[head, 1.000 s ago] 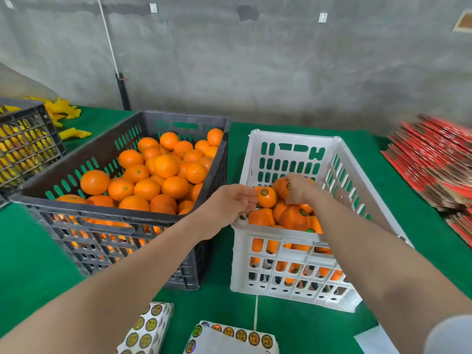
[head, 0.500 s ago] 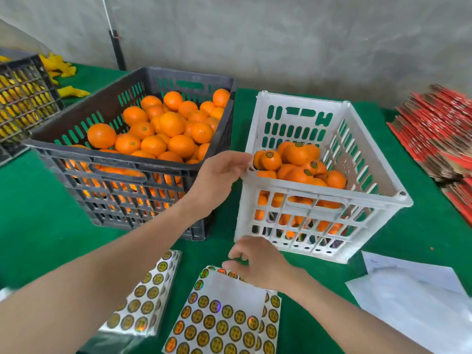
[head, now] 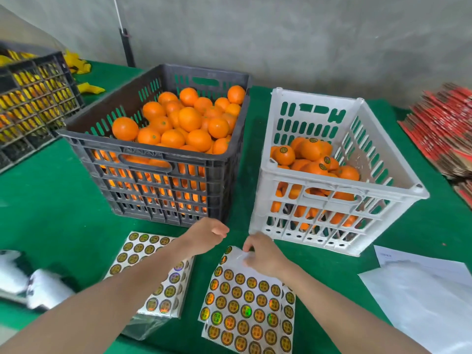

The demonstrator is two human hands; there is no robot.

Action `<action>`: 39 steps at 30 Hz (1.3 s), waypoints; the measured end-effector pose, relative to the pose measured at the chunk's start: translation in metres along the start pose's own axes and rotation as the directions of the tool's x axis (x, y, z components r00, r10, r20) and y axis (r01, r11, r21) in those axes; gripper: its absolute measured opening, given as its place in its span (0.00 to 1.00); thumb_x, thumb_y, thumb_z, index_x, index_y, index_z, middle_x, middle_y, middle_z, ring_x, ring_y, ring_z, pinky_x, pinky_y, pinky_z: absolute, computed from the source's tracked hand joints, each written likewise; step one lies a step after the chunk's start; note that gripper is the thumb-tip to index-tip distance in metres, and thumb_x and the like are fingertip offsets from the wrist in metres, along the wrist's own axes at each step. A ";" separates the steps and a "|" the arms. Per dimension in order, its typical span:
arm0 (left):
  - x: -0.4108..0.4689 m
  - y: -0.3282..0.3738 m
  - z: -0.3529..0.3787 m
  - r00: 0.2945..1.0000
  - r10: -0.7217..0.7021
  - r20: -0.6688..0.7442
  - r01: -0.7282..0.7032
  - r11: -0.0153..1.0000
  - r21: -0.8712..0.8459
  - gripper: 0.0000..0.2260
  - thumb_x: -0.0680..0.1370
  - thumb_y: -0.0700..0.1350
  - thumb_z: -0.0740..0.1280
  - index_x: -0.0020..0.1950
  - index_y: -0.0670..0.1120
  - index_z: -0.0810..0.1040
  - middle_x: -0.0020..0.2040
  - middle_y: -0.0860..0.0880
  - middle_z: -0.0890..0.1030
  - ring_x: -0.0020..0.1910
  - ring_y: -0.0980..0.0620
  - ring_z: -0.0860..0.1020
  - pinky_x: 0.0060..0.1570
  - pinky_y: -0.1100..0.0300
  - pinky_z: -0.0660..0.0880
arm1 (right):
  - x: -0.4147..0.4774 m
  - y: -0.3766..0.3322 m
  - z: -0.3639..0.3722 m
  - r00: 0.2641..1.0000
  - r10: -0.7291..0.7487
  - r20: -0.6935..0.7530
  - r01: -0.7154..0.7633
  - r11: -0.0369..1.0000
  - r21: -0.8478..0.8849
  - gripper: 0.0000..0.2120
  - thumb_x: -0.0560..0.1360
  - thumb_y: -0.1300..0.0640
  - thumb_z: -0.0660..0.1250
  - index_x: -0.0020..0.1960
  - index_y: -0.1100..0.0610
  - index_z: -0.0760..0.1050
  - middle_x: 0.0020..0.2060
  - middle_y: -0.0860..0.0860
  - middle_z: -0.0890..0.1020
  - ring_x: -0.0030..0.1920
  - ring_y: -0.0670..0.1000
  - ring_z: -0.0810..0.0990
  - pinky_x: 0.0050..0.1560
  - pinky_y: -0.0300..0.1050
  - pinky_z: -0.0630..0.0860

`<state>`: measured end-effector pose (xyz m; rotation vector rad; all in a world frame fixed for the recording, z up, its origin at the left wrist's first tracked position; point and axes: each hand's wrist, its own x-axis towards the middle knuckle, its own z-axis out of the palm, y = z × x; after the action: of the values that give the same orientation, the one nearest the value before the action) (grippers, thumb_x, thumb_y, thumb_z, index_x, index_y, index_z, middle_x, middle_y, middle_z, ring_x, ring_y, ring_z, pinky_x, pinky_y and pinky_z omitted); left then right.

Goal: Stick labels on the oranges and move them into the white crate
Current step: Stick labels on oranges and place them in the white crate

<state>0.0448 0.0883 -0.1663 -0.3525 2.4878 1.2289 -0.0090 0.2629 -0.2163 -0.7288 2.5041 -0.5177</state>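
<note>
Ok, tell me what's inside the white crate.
The white crate holds a pile of oranges; several on top show round labels. Lower ones show only through the wall slots, so their labels and the crate floor are hidden.

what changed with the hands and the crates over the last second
Both hands drew back out of the white crate toward the person. The right hand let go of a labelled orange there and now pinches the top edge of the label sheet. The left hand left the crate rim and hovers, loosely curled, over the other label sheets. Both crates, the unlabelled oranges in the dark crate and the sheets stayed put.
</note>
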 end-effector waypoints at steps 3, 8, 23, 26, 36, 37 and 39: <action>0.002 0.001 0.002 0.992 -0.054 0.115 0.060 0.997 -0.049 0.17 0.79 0.34 0.61 0.67 0.43 0.74 0.64 0.47 0.77 0.63 0.50 0.74 0.59 0.63 0.67 | -0.002 -0.001 -0.007 0.999 -0.035 -0.034 0.039 0.991 0.128 0.09 0.73 0.64 0.66 0.54 0.60 0.75 0.53 0.55 0.77 0.52 0.51 0.75 0.51 0.37 0.69; 0.009 0.005 0.000 0.985 -0.134 0.107 0.154 0.967 -0.202 0.04 0.76 0.38 0.67 0.49 0.43 0.82 0.45 0.46 0.83 0.43 0.52 0.80 0.40 0.64 0.79 | -0.005 -0.006 -0.025 0.998 -0.063 -0.012 0.064 0.962 0.264 0.13 0.72 0.67 0.66 0.55 0.57 0.73 0.49 0.54 0.78 0.48 0.51 0.76 0.51 0.42 0.72; 0.013 0.011 0.012 0.974 -0.205 0.098 0.221 0.952 -0.212 0.06 0.73 0.31 0.63 0.41 0.37 0.79 0.35 0.39 0.78 0.29 0.48 0.77 0.28 0.63 0.74 | -0.028 -0.044 0.020 0.928 -0.045 -0.371 0.061 0.998 0.031 0.08 0.76 0.50 0.64 0.51 0.53 0.77 0.47 0.48 0.78 0.48 0.49 0.74 0.50 0.41 0.68; 0.019 0.011 0.013 0.972 -0.215 0.092 0.222 0.972 -0.080 0.10 0.75 0.32 0.61 0.35 0.43 0.72 0.33 0.46 0.73 0.29 0.52 0.71 0.24 0.69 0.68 | -0.029 -0.047 0.020 0.921 -0.072 -0.382 0.080 0.997 0.006 0.07 0.77 0.51 0.64 0.48 0.54 0.77 0.46 0.48 0.78 0.46 0.47 0.72 0.46 0.39 0.65; 0.030 0.007 0.021 0.965 -0.258 0.055 0.254 0.965 0.062 0.13 0.73 0.30 0.58 0.31 0.42 0.66 0.23 0.48 0.63 0.22 0.54 0.57 0.22 0.64 0.53 | -0.029 -0.045 0.021 0.915 -0.149 -0.376 0.137 0.989 -0.060 0.07 0.77 0.53 0.63 0.48 0.56 0.76 0.47 0.49 0.78 0.50 0.49 0.73 0.48 0.39 0.64; 0.030 0.007 0.021 0.967 -0.247 0.063 0.243 0.968 0.062 0.12 0.73 0.30 0.59 0.31 0.42 0.67 0.24 0.48 0.63 0.23 0.53 0.57 0.22 0.63 0.54 | -0.029 -0.044 0.021 0.912 -0.158 -0.378 0.146 0.987 -0.060 0.07 0.77 0.54 0.63 0.48 0.56 0.76 0.47 0.50 0.78 0.50 0.49 0.73 0.48 0.38 0.64; 0.032 0.006 0.023 0.976 -0.194 0.094 0.189 0.980 0.059 0.12 0.74 0.32 0.60 0.32 0.42 0.69 0.26 0.48 0.67 0.24 0.54 0.62 0.22 0.65 0.59 | -0.031 -0.042 0.021 0.898 -0.193 -0.394 0.190 0.981 -0.047 0.06 0.76 0.57 0.64 0.47 0.58 0.77 0.45 0.51 0.79 0.48 0.50 0.74 0.48 0.39 0.67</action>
<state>0.0183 0.1075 -0.1881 -0.4936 2.3339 1.0781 0.0423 0.2433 -0.2033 -0.9620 2.8214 -0.7975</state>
